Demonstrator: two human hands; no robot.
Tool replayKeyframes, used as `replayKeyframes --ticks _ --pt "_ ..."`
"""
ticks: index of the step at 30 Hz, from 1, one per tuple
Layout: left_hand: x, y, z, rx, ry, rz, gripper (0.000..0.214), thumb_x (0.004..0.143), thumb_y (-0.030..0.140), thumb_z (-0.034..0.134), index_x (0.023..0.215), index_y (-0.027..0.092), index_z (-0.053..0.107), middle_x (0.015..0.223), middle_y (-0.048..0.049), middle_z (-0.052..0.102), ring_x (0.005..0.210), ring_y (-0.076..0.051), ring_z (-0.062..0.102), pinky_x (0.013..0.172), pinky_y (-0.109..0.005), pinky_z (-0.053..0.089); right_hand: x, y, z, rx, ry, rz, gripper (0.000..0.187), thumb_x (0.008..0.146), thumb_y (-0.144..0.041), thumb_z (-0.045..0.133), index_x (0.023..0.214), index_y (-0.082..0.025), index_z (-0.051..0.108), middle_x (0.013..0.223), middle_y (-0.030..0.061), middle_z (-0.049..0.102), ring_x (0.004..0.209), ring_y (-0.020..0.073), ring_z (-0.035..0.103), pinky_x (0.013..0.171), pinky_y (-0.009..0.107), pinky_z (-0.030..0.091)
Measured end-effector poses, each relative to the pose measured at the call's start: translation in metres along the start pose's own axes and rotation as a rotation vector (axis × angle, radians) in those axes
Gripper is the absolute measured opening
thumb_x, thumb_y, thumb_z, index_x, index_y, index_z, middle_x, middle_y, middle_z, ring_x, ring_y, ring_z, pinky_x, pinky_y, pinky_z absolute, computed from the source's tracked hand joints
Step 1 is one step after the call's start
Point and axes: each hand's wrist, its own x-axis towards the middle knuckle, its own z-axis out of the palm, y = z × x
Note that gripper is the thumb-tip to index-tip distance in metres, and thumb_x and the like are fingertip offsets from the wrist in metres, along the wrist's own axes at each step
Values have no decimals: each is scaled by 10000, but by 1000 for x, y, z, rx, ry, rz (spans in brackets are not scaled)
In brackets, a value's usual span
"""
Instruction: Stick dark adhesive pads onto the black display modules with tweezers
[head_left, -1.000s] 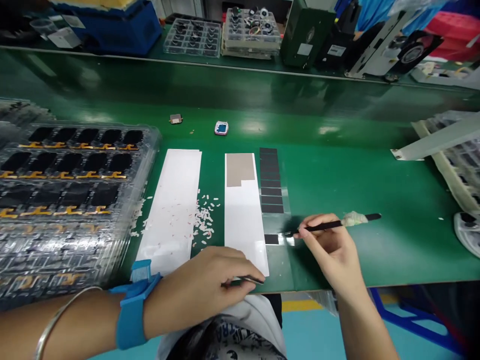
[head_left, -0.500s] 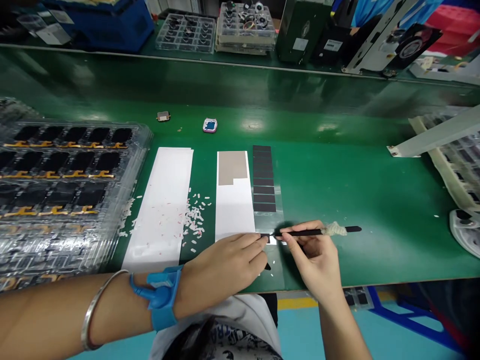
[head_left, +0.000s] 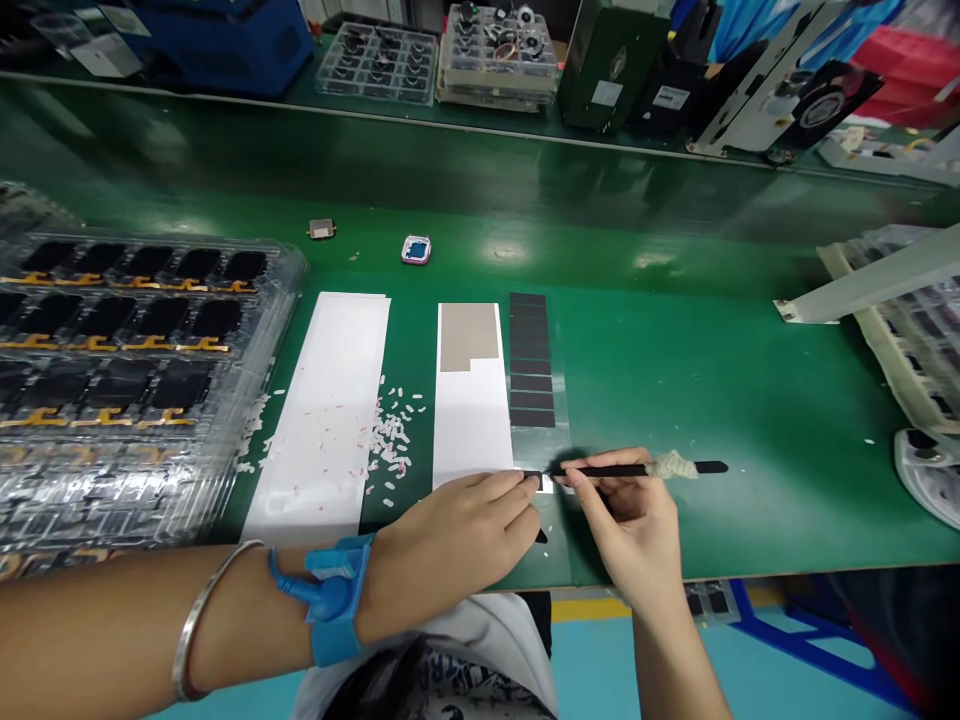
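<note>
My right hand (head_left: pixel 630 515) pinches a slim black stick-like tool (head_left: pixel 615 470) with pale tape wound round its rear part; whether it is a pair of tweezers cannot be told. Its tip points left, towards my left fingertips. My left hand (head_left: pixel 480 520) lies palm down with its fingers together, the fingertips on a small black piece (head_left: pixel 533 480) with a white part (head_left: pixel 547 484) beside it. The fingers hide much of the piece. Just above are a strip of black rectangles (head_left: pixel 531 345) on clear film and a white sheet (head_left: pixel 471 425) with beige pieces on its upper part.
Clear trays (head_left: pixel 150 330) of black screens with orange tabs fill the left. Small white scraps (head_left: pixel 390 440) lie by a long white sheet (head_left: pixel 322 400). A small watch-like part (head_left: pixel 415 250) lies farther back. A white metal arm (head_left: pixel 870 275) reaches in from the right, over another tray.
The view has shifted slightly. Both hands stay in nearly the same place over the small piece, with the tool still in my right hand.
</note>
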Motion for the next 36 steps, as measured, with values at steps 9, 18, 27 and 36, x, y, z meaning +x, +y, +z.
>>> replayKeyframes --ticks 9,18,27,36 --pt "1 2 0 7 -29 -10 205 928 41 456 1029 88 628 1226 -141 662 1156 -244 606 942 -330 526 0 -3 4 12 35 40 197 796 -284 751 875 -188 597 869 35 656 753 176 723 717 293 611" --pt "5 -11 -36 -317 -77 -188 189 928 82 494 979 156 660 912 -41 705 856 -197 651 707 -303 515 1 -21 -2 257 174 -42 173 821 -176 717 894 -200 562 811 15 689 651 134 704 661 269 613" --pt "-33 -24 -48 -638 71 -532 343 1006 283 427 1318 262 567 946 -22 713 760 -167 653 633 -266 492 -19 -73 71 322 166 -308 196 864 -72 607 934 -241 537 789 17 619 777 174 704 652 327 663" --pt "-38 -28 -34 -729 193 -561 446 1033 268 314 1476 222 339 1206 -84 607 1034 -200 614 896 -383 527 -22 -63 97 278 180 -418 246 857 -34 581 970 -235 495 822 17 648 814 183 710 707 367 657"
